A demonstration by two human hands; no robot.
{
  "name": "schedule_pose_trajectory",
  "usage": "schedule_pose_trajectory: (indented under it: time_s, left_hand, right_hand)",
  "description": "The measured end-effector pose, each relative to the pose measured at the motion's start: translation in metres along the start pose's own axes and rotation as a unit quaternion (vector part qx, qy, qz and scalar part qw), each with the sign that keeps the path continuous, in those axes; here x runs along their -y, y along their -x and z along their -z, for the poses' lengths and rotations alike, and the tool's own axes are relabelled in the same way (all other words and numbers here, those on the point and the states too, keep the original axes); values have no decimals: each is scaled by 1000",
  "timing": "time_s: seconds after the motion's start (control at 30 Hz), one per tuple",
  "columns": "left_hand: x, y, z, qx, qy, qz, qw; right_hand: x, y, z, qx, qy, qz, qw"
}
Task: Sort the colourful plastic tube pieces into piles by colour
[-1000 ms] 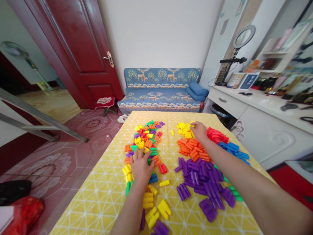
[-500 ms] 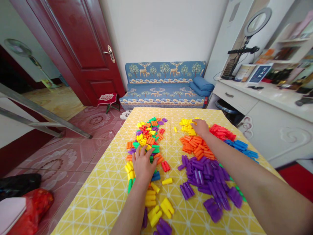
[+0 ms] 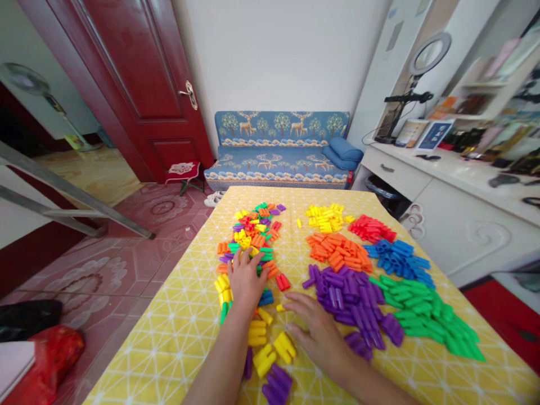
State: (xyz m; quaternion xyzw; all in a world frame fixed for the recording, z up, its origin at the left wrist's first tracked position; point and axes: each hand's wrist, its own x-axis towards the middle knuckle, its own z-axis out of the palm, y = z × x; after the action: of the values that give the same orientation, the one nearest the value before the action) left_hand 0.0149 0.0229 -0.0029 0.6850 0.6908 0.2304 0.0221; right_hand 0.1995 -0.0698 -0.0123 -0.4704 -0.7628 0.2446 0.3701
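Note:
A yellow patterned tablecloth (image 3: pixel 169 354) carries many small plastic tube blocks. My left hand (image 3: pixel 246 281) lies palm down, fingers spread, on the near end of a mixed-colour pile (image 3: pixel 253 236). My right hand (image 3: pixel 314 332) rests flat and open beside a loose yellow block (image 3: pixel 280 307), its fingertips almost touching it, with the purple pile (image 3: pixel 350 292) just to its right. Sorted piles lie further right: yellow (image 3: pixel 327 216), orange (image 3: pixel 340 253), red (image 3: pixel 371 228), blue (image 3: pixel 396 259), green (image 3: pixel 426 309). Loose yellow blocks (image 3: pixel 274 351) and purple blocks (image 3: pixel 276 388) lie near my forearms.
A blue patterned sofa (image 3: pixel 280 152) stands beyond the table. A dark red door (image 3: pixel 139 84) is open at the left, with a small stool (image 3: pixel 183 171) by it. A white desk (image 3: pixel 455 191) with a ring light (image 3: pixel 430 50) runs along the right. A red bag (image 3: pixel 46 360) lies on the floor.
My right hand has come back from the far yellow pile to the near middle of the table, beside a loose yellow block. My left hand has stayed on the mixed pile.

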Motion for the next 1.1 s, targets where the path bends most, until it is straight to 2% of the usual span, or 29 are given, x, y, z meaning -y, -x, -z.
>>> schedule_pose_trajectory:
  time_s: [0.1, 0.2, 0.3, 0.47, 0.53, 0.63, 0.73, 0.83, 0.9, 0.97, 1.03, 1.1]
  left_hand:
    - [0, 0, 1, 3, -3, -4, 1000]
    - [0, 0, 0, 1, -7, -9, 1000]
    - [0, 0, 0, -2, -10, -10, 1000]
    - [-2, 1, 1, 1, -14, -11, 1000]
    - [-2, 1, 1, 0, -15, -10, 1000]
    - [-1, 0, 4, 13, -13, -19, 1000]
    - [0, -2, 10, 43, 2, -44, 998]
    - [0, -7, 21, 52, 36, -70, 996]
    - [-1, -10, 28, 66, 72, -104, 990]
    - [-3, -14, 31, 109, 117, -158, 974]
    - [-5, -17, 31, 164, 156, -208, 952]
    - [-8, -20, 27, 195, 176, -233, 936]
  right_hand:
    - [7, 31, -12, -18, 41, 2, 999]
    - [15, 40, -17, -37, 42, 18, 998]
    - [20, 42, -19, -49, -11, 7, 999]
    - [16, 35, -17, -153, -60, -52, 985]
    - [19, 27, -15, -169, -76, -49, 981]
    - [33, 10, -19, -155, -127, -18, 979]
    - [49, -4, -32, -98, -182, 29, 978]
    - [56, -9, -48, -18, -175, 108, 979]
    - [54, -10, -56, -2, -156, 132, 979]
    - [48, -13, -58, -28, -165, 100, 981]
    - [38, -20, -56, -85, -192, 36, 977]
    - [25, -29, -51, -133, -211, -28, 968]
